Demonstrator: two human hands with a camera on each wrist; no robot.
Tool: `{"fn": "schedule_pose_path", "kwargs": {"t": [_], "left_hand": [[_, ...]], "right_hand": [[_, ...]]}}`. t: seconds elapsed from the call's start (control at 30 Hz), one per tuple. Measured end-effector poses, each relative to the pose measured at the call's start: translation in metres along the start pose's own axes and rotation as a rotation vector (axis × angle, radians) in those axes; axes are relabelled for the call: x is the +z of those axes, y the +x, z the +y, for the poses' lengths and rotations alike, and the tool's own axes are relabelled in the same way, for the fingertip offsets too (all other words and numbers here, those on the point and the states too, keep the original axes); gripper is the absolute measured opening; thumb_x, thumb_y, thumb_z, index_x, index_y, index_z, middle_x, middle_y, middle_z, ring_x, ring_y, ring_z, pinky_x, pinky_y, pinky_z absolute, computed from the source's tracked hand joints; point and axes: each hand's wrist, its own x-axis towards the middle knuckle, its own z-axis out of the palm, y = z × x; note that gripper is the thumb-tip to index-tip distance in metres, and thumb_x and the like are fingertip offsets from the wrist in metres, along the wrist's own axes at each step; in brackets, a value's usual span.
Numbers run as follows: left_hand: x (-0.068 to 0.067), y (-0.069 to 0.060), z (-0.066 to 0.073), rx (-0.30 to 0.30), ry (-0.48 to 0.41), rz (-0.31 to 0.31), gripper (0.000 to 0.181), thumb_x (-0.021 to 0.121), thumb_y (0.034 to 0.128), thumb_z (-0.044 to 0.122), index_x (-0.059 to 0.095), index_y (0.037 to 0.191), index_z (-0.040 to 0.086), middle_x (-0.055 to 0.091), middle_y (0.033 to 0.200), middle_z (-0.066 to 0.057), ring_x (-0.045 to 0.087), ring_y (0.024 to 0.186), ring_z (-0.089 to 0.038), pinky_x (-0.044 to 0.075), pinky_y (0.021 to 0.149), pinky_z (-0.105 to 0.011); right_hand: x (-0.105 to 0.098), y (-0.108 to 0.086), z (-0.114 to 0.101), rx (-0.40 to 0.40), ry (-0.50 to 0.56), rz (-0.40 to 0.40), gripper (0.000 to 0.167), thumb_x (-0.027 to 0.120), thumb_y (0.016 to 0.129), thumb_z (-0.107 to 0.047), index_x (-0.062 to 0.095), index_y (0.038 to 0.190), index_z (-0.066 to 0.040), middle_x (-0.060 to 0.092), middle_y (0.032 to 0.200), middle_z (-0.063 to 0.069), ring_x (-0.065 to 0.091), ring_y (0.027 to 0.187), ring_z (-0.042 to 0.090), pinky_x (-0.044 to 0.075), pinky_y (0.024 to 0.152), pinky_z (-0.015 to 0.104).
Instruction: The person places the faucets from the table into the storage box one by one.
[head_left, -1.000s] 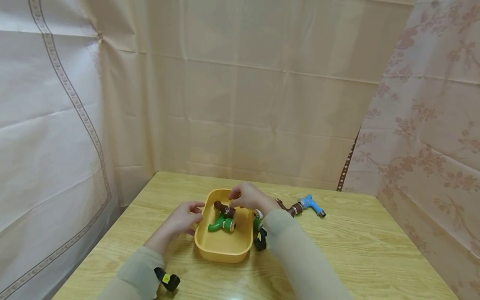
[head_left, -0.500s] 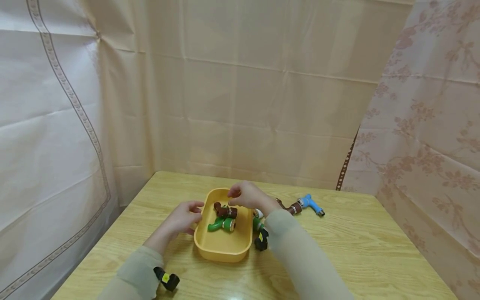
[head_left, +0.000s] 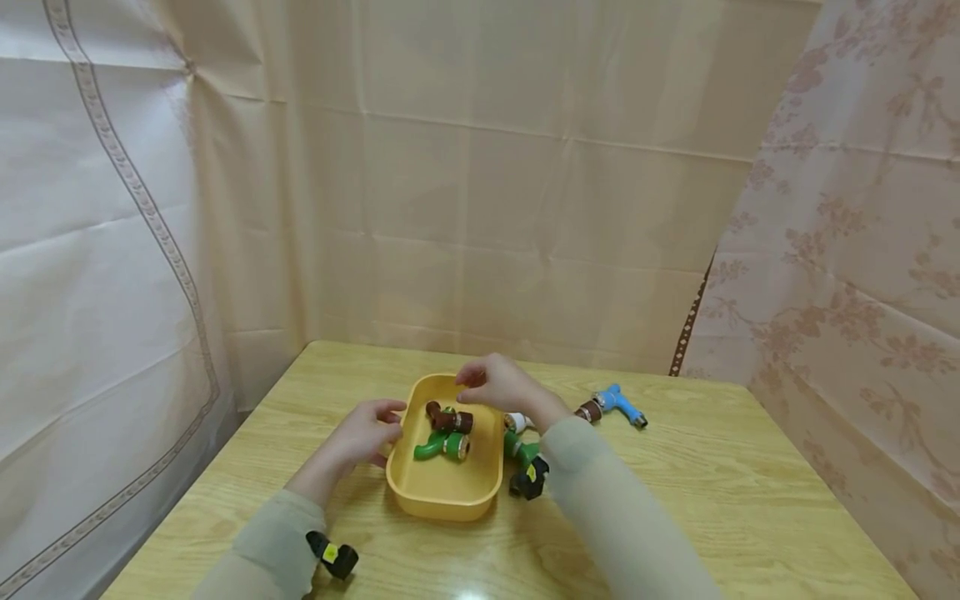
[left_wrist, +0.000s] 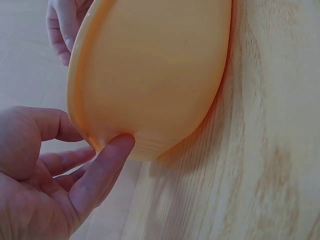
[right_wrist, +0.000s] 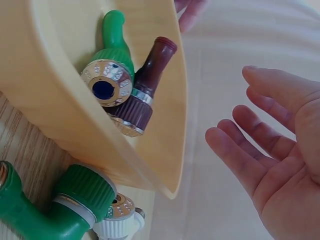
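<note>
A yellow plastic tray (head_left: 444, 505) stands on the table. Inside it, a brown pipe-shaped piece (right_wrist: 148, 80) with a ribbed collar lies against a green one (head_left: 430, 451) with a sparkling end ring. My left hand (head_left: 363, 433) is at the tray's left side; in the left wrist view its relaxed fingers (left_wrist: 102, 172) touch the outer wall and rim. Above the tray's far right edge is my right hand (head_left: 498, 387), its loosely bent fingers (right_wrist: 235, 155) holding nothing and apart from the pieces.
Right of the tray lie a green piece (right_wrist: 82, 200) and a white piece (right_wrist: 117, 220), close to its wall. Farther right are a brown piece (head_left: 588, 411) and a blue piece (head_left: 618, 402). Fabric (head_left: 480, 208) hangs behind the table (head_left: 712, 483).
My right hand has moved slightly up and away from the brown piece, which has turned a little and settled in the tray. My left hand stays beside the tray.
</note>
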Motion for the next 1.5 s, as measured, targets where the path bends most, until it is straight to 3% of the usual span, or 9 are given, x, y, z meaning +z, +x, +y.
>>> {"fn": "schedule_pose_path", "kwargs": {"t": [0.4, 0.67, 0.97, 1.5], "left_hand": [[0.0, 0.0, -0.001, 0.005, -0.008, 0.001, 0.053, 0.059, 0.0906, 0.0, 0.053, 0.144, -0.001, 0.054, 0.12, -0.021, 0.063, 0.097, -0.03, 0.063, 0.061, -0.044], [0.001, 0.0, -0.001, 0.009, -0.014, 0.002, 0.053, 0.059, 0.0906, 0.0, 0.053, 0.144, -0.001, 0.055, 0.12, -0.021, 0.063, 0.096, -0.03, 0.063, 0.061, -0.044], [0.0, -0.002, 0.0, 0.014, -0.005, 0.0, 0.053, 0.058, 0.092, 0.0, 0.052, 0.144, -0.001, 0.055, 0.12, -0.021, 0.063, 0.095, -0.03, 0.063, 0.061, -0.044], [0.0, -0.002, 0.0, 0.011, -0.004, -0.002, 0.052, 0.058, 0.0924, -0.001, 0.052, 0.144, -0.001, 0.055, 0.121, -0.022, 0.062, 0.095, -0.03, 0.063, 0.061, -0.044]], "right_hand": [[-0.011, -0.016, 0.001, -0.05, 0.036, 0.105, 0.023, 0.078, 0.091, -0.018, 0.075, 0.113, -0.012, 0.07, 0.101, -0.004, 0.064, 0.098, 0.014, 0.055, 0.091, 0.038], [-0.021, -0.031, 0.003, -0.061, 0.098, 0.144, 0.027, 0.076, 0.092, -0.018, 0.074, 0.117, -0.009, 0.071, 0.113, 0.007, 0.064, 0.108, 0.025, 0.054, 0.096, 0.044], [-0.034, -0.046, 0.006, -0.041, 0.133, 0.176, 0.032, 0.077, 0.091, -0.025, 0.073, 0.12, -0.011, 0.065, 0.121, 0.005, 0.059, 0.115, 0.026, 0.053, 0.097, 0.045], [-0.046, -0.067, 0.013, -0.071, 0.14, 0.192, 0.035, 0.075, 0.094, -0.022, 0.069, 0.126, -0.01, 0.064, 0.13, 0.006, 0.058, 0.124, 0.031, 0.056, 0.097, 0.041]]}}
